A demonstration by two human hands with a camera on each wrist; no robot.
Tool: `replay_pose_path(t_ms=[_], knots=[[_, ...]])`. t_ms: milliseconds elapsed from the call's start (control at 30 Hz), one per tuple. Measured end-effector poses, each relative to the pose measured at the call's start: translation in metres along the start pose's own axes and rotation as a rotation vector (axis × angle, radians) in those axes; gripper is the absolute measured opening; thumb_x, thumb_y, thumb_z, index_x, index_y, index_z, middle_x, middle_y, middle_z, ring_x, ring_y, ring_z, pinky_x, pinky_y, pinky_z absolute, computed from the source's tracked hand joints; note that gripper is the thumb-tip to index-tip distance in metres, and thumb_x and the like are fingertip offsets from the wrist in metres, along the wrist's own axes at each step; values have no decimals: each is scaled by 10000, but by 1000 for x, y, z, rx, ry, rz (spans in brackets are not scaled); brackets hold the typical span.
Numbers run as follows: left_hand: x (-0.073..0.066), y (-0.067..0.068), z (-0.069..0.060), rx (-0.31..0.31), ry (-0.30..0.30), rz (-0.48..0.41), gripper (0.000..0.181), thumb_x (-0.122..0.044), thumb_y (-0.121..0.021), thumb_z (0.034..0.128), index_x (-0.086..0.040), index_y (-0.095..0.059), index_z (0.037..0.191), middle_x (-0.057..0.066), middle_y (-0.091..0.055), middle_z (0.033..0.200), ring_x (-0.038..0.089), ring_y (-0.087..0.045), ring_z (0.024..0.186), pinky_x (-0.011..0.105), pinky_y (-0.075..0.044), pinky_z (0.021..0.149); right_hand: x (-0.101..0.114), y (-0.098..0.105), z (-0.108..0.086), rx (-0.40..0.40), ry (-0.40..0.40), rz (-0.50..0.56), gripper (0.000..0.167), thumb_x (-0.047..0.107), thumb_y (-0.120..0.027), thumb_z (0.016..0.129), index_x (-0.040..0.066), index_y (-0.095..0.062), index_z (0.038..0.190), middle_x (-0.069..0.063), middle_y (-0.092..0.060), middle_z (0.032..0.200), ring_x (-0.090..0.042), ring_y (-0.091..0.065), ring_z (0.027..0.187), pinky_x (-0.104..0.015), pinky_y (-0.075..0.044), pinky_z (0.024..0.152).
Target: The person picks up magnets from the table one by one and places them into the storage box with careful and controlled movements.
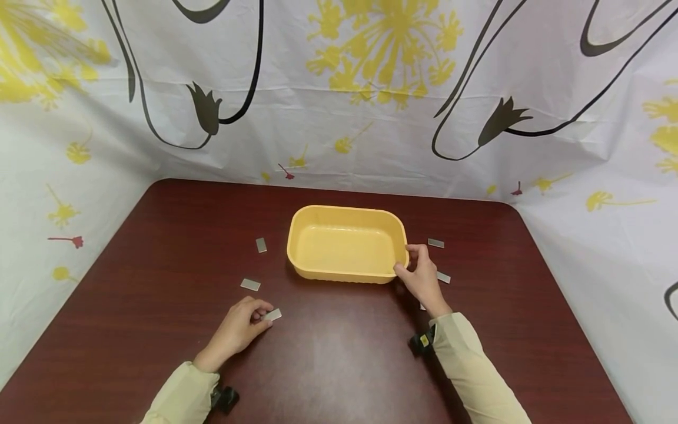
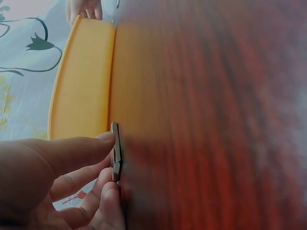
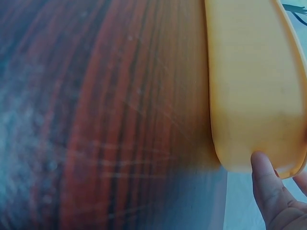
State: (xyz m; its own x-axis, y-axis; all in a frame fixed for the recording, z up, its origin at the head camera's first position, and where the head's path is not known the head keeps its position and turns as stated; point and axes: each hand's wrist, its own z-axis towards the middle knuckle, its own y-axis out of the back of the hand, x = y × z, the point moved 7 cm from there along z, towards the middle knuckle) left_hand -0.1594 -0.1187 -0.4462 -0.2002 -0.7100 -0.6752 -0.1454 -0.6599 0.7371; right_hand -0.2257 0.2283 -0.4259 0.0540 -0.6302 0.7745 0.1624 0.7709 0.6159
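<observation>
The left hand [image 1: 236, 330] pinches a small flat silver-grey piece [image 1: 272, 315] between thumb and fingers, low over the table. In the left wrist view, the left hand [image 2: 72, 177] has its thumb and fingertips on the thin dark edge of this piece [image 2: 117, 146]. The right hand [image 1: 425, 284] grips the near right corner of a yellow tray [image 1: 346, 276], thumb at the front and fingers at the right side. The right wrist view has the right hand's [image 3: 278, 206] thumb against the tray's [image 3: 259, 86] outer wall. The tray's inside appears bare.
Left of the tray lie two similar pieces, one farther back [image 1: 262, 245] and one nearer [image 1: 251, 285]. Right of it are a back piece [image 1: 436, 242], a middle one [image 1: 444, 277] and one partly hidden by the right hand [image 1: 422, 307]. Patterned cloth [image 1: 339, 118] hangs behind the dark red table [image 1: 328, 365].
</observation>
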Motion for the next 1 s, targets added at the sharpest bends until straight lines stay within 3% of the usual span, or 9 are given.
replay_pose_path(t_ms=[500, 1000], knots=[[0, 0, 3, 1, 26, 4, 168, -29, -714, 698, -61, -627, 838, -15, -500, 736, 117, -473, 684, 262, -412, 643, 1, 1, 0, -27, 38, 1, 429, 94, -605, 753, 18, -414, 1129, -154, -566, 923, -232, -559, 736, -266, -448, 591], [2, 3, 4, 0, 30, -7, 152, -44, -729, 690, -56, -633, 807, -6, -526, 700, 111, -489, 667, 250, -416, 614, 0, 0, 1, 0, -3, -7, 431, 107, -601, 762, 29, -404, 1138, -154, -554, 940, -227, -542, 744, -272, -445, 587]])
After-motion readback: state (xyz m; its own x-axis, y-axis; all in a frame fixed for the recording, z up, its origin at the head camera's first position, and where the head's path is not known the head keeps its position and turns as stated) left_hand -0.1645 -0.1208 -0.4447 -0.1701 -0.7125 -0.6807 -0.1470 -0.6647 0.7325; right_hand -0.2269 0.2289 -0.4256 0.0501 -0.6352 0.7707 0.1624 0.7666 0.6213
